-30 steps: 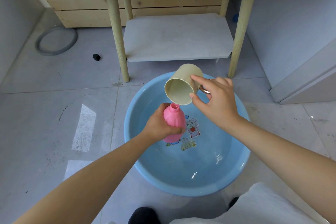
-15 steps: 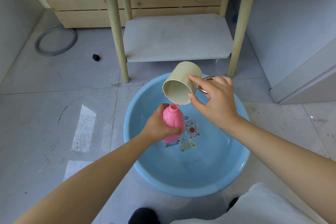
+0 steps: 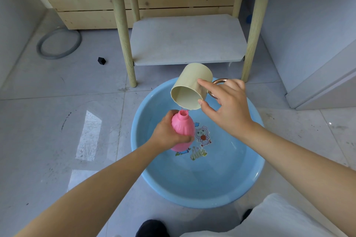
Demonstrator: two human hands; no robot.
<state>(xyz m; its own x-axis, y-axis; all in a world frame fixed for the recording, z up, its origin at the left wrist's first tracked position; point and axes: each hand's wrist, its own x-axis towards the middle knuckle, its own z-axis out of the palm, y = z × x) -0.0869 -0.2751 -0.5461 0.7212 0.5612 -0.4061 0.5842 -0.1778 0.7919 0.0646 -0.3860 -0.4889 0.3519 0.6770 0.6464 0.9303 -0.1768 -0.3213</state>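
Behind, a table leg [image 3: 252, 40] perhaps touches the basin [image 3: 192, 198] beneath cup [image 3: 192, 81], bottle [image 3: 183, 127].

Both forearms are bare to the frame's edge, as are the left hand [image 3: 165, 134] and the right hand [image 3: 229, 109], whose nails are short. A white cloth garment [image 3: 279, 217] covers the lap. A rounded black shoe toe [image 3: 152, 229] shows below, with a second dark shoe tip [image 3: 246, 215] beside the cloth.
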